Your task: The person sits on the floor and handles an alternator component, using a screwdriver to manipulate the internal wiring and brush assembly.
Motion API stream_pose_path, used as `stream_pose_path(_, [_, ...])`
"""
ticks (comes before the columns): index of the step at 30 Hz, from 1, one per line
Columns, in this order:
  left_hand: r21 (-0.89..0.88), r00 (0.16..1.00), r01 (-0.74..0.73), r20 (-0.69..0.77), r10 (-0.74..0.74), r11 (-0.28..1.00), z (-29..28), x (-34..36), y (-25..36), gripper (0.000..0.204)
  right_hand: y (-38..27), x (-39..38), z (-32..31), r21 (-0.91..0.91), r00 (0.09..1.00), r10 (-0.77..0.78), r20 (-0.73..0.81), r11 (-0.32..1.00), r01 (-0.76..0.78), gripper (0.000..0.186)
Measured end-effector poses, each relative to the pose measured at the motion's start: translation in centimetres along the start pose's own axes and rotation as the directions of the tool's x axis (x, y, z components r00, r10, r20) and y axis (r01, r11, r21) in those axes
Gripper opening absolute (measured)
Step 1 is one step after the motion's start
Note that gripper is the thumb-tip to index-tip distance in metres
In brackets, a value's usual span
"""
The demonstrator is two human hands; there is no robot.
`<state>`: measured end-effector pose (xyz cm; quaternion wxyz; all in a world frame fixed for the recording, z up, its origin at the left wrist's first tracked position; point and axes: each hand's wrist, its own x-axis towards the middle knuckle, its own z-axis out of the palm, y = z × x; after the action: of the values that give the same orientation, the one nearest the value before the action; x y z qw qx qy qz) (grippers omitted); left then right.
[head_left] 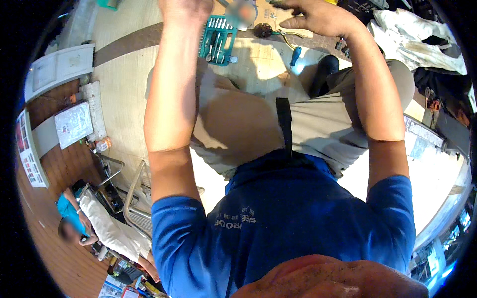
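My left hand (186, 9) is at the top edge, where the frame cuts off its fingers, so its grip is hidden. Just beside its wrist lies a teal socket set case (230, 42) with rows of metal sockets and ratchet tools. My right hand (320, 19) reaches in from the right, thumb and fingers apart, with nothing seen between them. Near its thumb is a dark, round, rough part (262, 31) with a yellow bent cable (288, 41) beside it. Between the hands, a round grey object (242, 14), partly blurred, rests by a brown cardboard sheet (271, 14).
A screwdriver with a blue handle (296, 55) is on the floor between my legs, close to my dark shoe (325, 72). White cloth (415, 39) lies at the far right. On the left are a metal-framed chair (136, 203) and another person (74, 218) sitting.
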<state>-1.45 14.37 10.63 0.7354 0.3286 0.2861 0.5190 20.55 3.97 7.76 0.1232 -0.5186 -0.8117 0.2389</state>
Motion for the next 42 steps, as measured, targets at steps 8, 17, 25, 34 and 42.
stream_pose_path(8, [-0.098, 0.98, 0.018, 0.197, 0.001, 0.995, 2.9, -0.5, -4.7, 0.023, -4.3, 2.9, -0.4, 0.868, 0.952, 0.293, -0.089, 0.491, -0.07, 0.043])
stream_pose_path(17, [-0.035, 0.997, 0.03, 0.067, -0.027, 0.999, -0.4, 2.3, -5.4, 0.028, -3.3, 4.0, 1.2, 0.84, 0.786, 0.609, -0.104, 0.477, -0.258, 0.04])
stream_pose_path(25, [-0.209, 0.979, 0.201, 0.064, -0.192, 0.957, -1.0, 3.7, -5.1, 0.032, -1.6, 4.8, 1.4, 0.885, 0.828, 0.559, -0.042, 0.405, -0.228, 0.03])
stream_pose_path(34, [-0.391, 0.963, 0.202, 0.245, -0.11, 0.898, -1.5, 3.7, -3.3, 0.031, -2.5, 4.4, 0.5, 0.955, 0.888, 0.455, 0.07, 0.227, -0.191, 0.024])
stream_pose_path(42, [-0.349, 0.883, 0.203, 0.469, -0.017, 0.915, -1.6, 1.8, 3.0, 0.02, -1.2, 3.3, -1.0, 0.708, 0.981, 0.178, -0.075, 0.702, -0.073, 0.023])
